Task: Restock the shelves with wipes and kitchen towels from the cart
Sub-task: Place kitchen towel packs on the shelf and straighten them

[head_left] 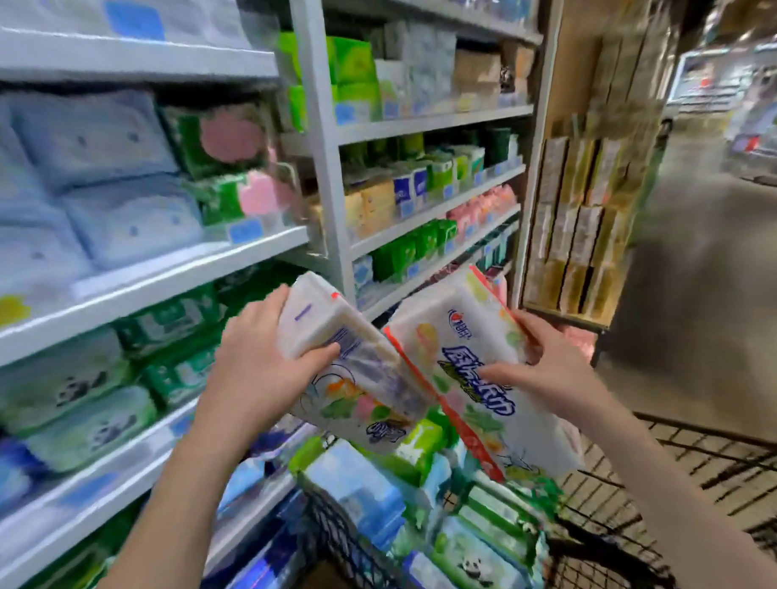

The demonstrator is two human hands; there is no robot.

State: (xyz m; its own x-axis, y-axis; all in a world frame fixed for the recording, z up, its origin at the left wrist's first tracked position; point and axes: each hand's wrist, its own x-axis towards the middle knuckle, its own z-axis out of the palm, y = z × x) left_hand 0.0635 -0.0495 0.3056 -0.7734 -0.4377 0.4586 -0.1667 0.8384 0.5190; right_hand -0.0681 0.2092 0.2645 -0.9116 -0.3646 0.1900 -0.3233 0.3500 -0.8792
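My left hand (265,351) grips a white kitchen towel pack (359,383) with fruit print, tilted, its upper end pointing at the shelves. My right hand (543,368) grips a second kitchen towel pack (464,375) with blue lettering and a red edge, leaning against the first. Both packs hang above the wire cart (651,549), which holds several wipes packs (479,551) in green, blue and white, some with a panda. The view is motion-blurred.
White shelves (166,275) on the left carry blue, green and panda-print packs. A second shelf bay (432,209) further along holds small tissue packs. A wooden end display (578,226) stands beyond it. The aisle floor (708,283) runs to the right.
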